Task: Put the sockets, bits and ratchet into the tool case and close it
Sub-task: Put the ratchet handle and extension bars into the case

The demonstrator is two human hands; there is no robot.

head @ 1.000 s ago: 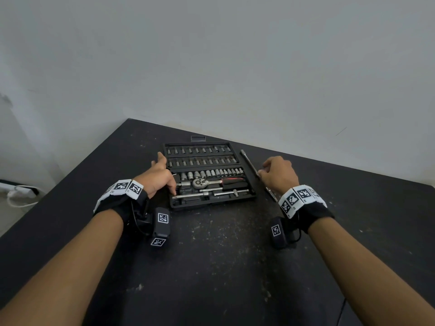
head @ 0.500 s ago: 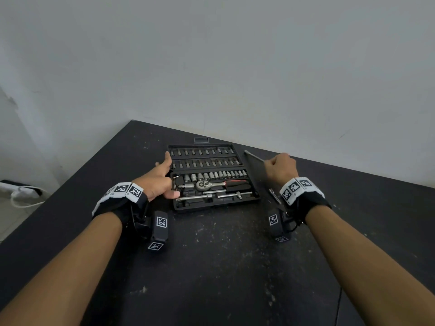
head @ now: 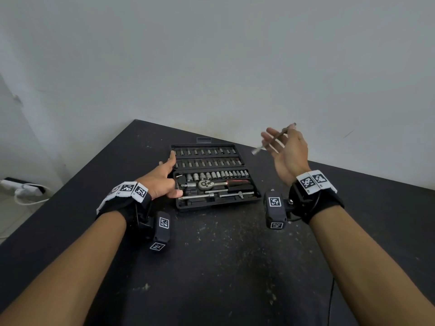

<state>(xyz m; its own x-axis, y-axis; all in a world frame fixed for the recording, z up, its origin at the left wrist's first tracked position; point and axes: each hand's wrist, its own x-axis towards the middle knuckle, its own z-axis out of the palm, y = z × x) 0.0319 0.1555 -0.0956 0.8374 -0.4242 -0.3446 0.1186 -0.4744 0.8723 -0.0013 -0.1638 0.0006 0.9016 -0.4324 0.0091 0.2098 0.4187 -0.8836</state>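
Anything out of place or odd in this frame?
One piece: a long metal rod is up in the right hand, above the table, not in the open tool case. The left hand rests on the case's left edge. Nothing looks spilled or damaged.

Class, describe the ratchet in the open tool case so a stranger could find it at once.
Find the open black tool case on the dark table. Below its three rows of small silvery pieces lies the ratchet, lengthways. Only it has a round head and a red-and-black handle; the bars beside it are plain metal.
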